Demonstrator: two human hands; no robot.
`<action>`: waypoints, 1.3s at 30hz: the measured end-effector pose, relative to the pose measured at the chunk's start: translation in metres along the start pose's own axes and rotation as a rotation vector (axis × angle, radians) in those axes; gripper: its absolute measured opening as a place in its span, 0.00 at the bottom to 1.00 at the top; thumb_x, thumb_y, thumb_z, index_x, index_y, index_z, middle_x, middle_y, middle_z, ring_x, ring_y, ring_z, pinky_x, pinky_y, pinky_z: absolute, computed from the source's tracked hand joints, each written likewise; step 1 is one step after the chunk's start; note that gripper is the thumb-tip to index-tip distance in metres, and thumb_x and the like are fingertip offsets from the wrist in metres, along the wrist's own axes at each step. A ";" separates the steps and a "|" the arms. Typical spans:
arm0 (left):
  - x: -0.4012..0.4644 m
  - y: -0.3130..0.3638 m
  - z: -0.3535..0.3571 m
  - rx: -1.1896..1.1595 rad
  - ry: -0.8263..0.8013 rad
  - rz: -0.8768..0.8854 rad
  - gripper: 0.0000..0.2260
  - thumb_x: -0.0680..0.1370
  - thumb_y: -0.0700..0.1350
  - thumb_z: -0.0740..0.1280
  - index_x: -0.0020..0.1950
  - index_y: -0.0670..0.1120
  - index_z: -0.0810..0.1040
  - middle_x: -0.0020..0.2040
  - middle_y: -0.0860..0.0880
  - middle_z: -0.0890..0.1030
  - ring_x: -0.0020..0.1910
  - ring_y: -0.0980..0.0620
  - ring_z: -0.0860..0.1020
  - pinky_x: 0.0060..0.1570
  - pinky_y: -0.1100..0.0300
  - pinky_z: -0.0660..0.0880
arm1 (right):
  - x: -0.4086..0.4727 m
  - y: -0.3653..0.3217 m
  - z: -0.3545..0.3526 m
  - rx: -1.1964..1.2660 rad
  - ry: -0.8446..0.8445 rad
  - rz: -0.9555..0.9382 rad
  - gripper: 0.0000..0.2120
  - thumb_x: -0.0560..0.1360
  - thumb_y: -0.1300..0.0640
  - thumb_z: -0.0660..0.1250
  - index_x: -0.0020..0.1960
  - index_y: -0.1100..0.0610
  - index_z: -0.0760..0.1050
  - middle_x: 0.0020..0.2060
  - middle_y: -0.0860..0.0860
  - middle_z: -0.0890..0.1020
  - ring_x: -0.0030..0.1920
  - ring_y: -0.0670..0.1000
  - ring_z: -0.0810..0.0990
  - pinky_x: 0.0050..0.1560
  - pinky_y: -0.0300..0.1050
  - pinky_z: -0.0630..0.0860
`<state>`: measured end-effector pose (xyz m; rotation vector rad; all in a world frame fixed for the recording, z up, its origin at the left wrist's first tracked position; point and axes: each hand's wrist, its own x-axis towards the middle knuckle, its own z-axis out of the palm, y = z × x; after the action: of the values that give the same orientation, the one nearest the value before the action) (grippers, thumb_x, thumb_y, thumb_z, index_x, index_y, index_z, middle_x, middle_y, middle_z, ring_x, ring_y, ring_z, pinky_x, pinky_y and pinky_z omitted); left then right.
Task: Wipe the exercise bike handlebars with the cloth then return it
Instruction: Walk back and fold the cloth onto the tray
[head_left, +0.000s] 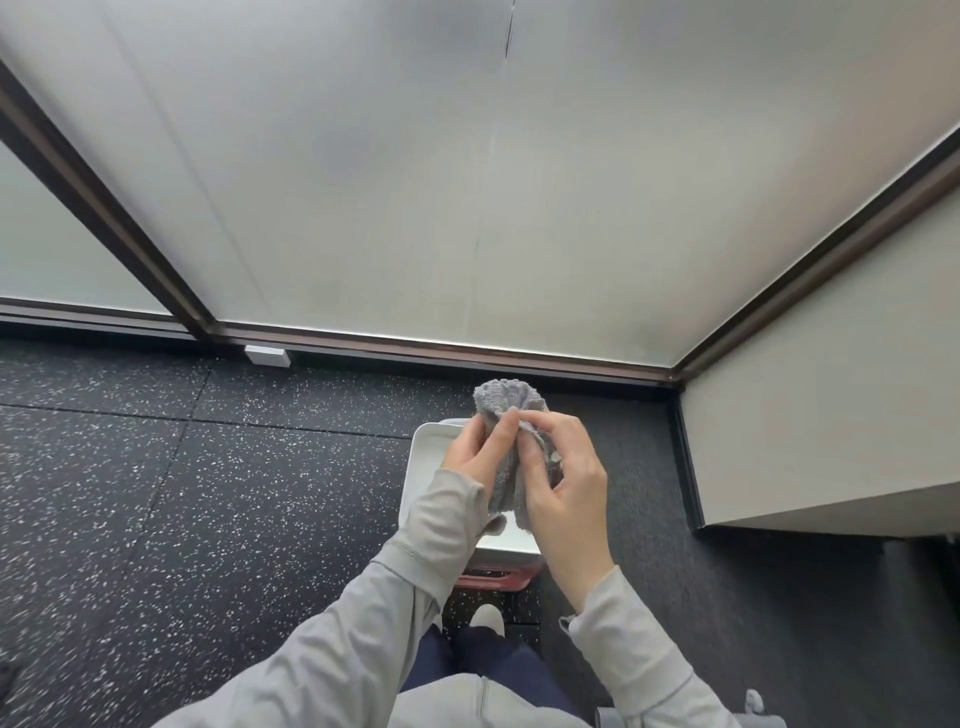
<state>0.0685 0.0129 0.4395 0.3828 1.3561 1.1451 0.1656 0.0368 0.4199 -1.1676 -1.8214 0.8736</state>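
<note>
A grey terry cloth (506, 402) is bunched up between both my hands, held in the air over a white tray (423, 441). My left hand (475, 447) pinches its left side and my right hand (563, 480) grips its right side, thumb on top. The cloth's top puffs out above my fingers and a lower end hangs below my left wrist. The tray rests on a red stand (493, 579) on the floor. No exercise bike or handlebars appear in view.
Black speckled rubber floor (156, 493) spreads left and front. Frosted glass panels with dark frames (415, 348) stand ahead. A white ledge or wall block (831, 441) juts in at right. A small white box (266, 356) sits at the glass base. My shoe (487, 618) is below the tray.
</note>
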 end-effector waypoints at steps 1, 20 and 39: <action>0.000 -0.001 0.000 -0.017 0.011 0.012 0.08 0.75 0.58 0.63 0.40 0.57 0.75 0.23 0.59 0.79 0.16 0.60 0.71 0.18 0.70 0.65 | 0.000 0.000 -0.002 0.013 0.006 0.005 0.06 0.77 0.60 0.64 0.52 0.54 0.78 0.47 0.46 0.80 0.50 0.41 0.77 0.50 0.32 0.71; 0.017 -0.011 -0.022 -0.039 -0.065 -0.072 0.07 0.78 0.37 0.60 0.49 0.46 0.75 0.40 0.50 0.80 0.36 0.55 0.80 0.35 0.63 0.77 | 0.013 0.031 -0.046 0.836 -0.275 0.950 0.26 0.75 0.42 0.60 0.65 0.60 0.72 0.59 0.58 0.81 0.58 0.54 0.81 0.58 0.51 0.77; 0.034 -0.062 0.000 0.117 0.316 0.236 0.09 0.74 0.53 0.64 0.42 0.49 0.77 0.43 0.41 0.81 0.44 0.43 0.78 0.53 0.39 0.74 | -0.004 0.058 -0.004 0.041 0.083 0.392 0.11 0.80 0.55 0.57 0.39 0.51 0.66 0.26 0.50 0.67 0.26 0.45 0.65 0.27 0.42 0.62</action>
<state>0.0878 0.0120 0.3714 0.4704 1.6927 1.3655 0.1929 0.0532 0.3708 -1.5403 -1.5243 1.0564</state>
